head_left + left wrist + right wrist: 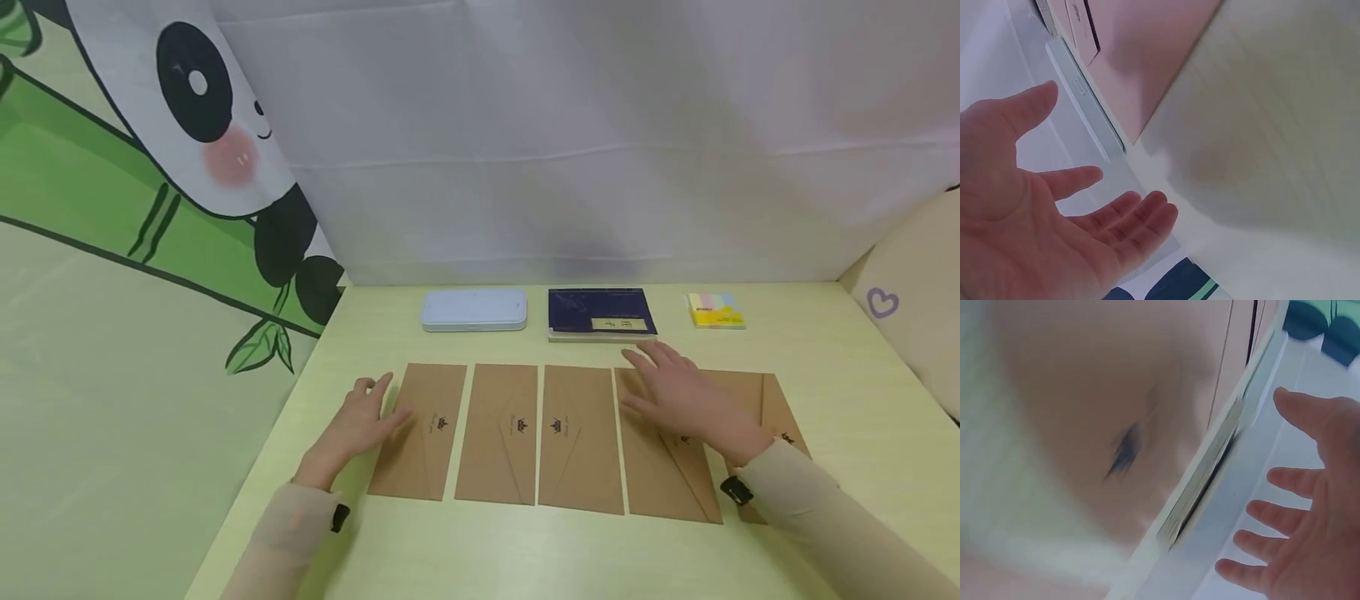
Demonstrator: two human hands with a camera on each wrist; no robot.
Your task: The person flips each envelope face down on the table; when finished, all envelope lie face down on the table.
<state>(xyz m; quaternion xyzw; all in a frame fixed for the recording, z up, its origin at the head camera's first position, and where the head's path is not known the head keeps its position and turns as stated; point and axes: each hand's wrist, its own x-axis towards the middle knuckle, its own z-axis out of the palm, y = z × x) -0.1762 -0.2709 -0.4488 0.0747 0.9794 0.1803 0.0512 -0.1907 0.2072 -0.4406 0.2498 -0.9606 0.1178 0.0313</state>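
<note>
Right grip (688,402) over crown-printed envelope (660,479)

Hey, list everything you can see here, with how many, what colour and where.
Envelopes: five, brown, side by side on the table
Flat case: one, pale bluish white, back left
Notebook: one, dark blue, back middle
Sticky-note pack: one, multicoloured, back right
Table: one, pale yellow, beneath these
Cloth: one, white, behind the table
Panda print: one, black, white and pink, left
Bamboo print: one, green, left
Heart: one, purple, right side
Sleeves: two, beige, on the forearms
Wrist devices: two, black, at the cuffs
Left hand: one, bare, at the leftmost envelope
Right hand: one, bare, over the two rightmost envelopes
</note>
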